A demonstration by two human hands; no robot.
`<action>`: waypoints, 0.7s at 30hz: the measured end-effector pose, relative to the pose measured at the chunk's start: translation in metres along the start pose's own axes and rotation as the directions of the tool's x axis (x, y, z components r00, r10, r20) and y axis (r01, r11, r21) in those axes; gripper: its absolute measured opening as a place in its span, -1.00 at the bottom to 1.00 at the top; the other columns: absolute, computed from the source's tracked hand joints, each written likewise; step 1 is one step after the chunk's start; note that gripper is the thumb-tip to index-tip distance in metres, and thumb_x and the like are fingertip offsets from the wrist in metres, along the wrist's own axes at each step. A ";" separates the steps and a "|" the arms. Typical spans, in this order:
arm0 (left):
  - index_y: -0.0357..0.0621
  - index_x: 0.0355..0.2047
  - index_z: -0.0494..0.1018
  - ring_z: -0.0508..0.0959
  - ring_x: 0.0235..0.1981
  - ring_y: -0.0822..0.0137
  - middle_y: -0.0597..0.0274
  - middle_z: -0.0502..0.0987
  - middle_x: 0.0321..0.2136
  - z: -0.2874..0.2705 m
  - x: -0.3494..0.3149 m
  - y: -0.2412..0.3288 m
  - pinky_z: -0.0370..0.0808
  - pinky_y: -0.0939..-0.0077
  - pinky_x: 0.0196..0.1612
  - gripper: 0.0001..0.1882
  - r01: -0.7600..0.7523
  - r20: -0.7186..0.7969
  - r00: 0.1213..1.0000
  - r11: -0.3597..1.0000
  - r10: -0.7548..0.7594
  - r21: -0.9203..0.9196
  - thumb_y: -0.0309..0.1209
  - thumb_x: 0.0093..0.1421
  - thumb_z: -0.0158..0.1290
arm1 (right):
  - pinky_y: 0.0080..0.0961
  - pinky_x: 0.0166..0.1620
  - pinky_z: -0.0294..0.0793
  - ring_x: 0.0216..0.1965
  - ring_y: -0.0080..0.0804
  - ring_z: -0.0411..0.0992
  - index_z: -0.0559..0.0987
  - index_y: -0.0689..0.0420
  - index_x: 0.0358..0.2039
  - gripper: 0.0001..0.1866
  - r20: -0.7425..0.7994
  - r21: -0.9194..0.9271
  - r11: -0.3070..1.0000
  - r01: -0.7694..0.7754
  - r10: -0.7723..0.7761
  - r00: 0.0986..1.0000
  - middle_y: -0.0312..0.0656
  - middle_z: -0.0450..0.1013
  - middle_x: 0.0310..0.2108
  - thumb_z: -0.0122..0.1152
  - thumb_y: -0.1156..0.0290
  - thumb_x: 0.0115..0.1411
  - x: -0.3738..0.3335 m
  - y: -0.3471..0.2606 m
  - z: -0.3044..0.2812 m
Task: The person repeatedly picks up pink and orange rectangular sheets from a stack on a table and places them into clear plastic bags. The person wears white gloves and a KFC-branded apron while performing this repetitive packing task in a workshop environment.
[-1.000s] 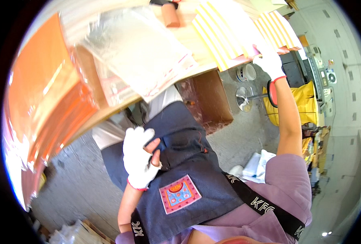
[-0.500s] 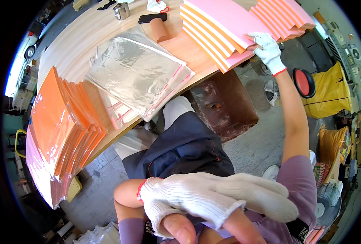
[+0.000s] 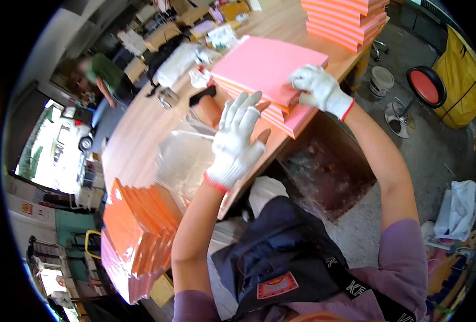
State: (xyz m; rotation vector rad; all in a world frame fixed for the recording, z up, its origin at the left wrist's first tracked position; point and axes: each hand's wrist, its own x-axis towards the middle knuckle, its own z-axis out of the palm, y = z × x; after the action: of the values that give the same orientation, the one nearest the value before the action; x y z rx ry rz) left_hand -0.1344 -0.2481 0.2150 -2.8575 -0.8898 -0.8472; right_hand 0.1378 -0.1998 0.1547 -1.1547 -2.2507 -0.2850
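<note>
A stack of pink pads [image 3: 267,67] lies on the wooden table [image 3: 141,129]. My right hand [image 3: 318,88], in a white glove, grips the near right edge of the top pads. My left hand [image 3: 238,139], also gloved, is raised with fingers spread just left of the stack, above a pile of clear plastic bags [image 3: 187,158]. It holds nothing.
Upright orange pads [image 3: 141,225] stand at the table's left end. Another stack of orange-pink pads [image 3: 345,21] sits at the far right. A red stool [image 3: 425,86], a white bucket [image 3: 380,80] and a yellow bag [image 3: 466,80] are on the floor. A person [image 3: 101,75] stands far left.
My left hand rose from my lap to beside the pink stack. The view swung toward the table, and my right hand stayed on the stack's edge.
</note>
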 end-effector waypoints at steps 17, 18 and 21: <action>-0.06 -0.19 0.46 0.42 -0.05 0.14 0.25 0.46 -0.09 0.082 0.046 -0.055 0.40 0.30 -0.04 -0.61 -0.024 -0.058 0.998 0.998 0.020 -0.057 -0.28 -0.05 0.21 | -0.39 -0.07 0.35 -0.17 -0.32 0.35 0.55 0.00 -0.38 -0.67 -0.059 0.073 0.990 -0.118 0.122 0.991 -0.37 0.42 -0.28 0.34 0.24 -0.23 -0.005 -0.001 0.005; -0.06 -0.19 0.46 0.42 -0.05 0.15 0.26 0.46 -0.09 0.082 0.046 -0.056 0.40 0.30 -0.04 -0.62 -0.016 -0.054 0.998 0.998 0.013 -0.054 -0.29 -0.05 0.21 | -0.39 -0.07 0.35 -0.17 -0.32 0.35 0.55 0.00 -0.38 -0.67 -0.054 0.080 0.989 -0.125 0.129 0.990 -0.37 0.42 -0.28 0.34 0.24 -0.23 -0.005 -0.002 0.005; -0.05 -0.20 0.46 0.43 -0.05 0.16 0.27 0.47 -0.09 0.083 0.046 -0.059 0.40 0.32 -0.05 -0.63 -0.024 -0.061 0.998 0.998 0.020 -0.054 -0.30 -0.04 0.21 | -0.37 -0.14 0.36 -0.20 -0.30 0.37 0.55 0.05 -0.44 -0.64 -0.074 0.053 0.993 -0.101 0.105 0.992 -0.37 0.42 -0.29 0.37 0.12 -0.20 -0.004 0.000 0.006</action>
State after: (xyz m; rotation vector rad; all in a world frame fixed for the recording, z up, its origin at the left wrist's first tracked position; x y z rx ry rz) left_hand -0.0938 -0.1601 0.1604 -2.8644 -0.8402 -0.9644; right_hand 0.1364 -0.1998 0.1473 -1.2093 -2.1121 -0.2276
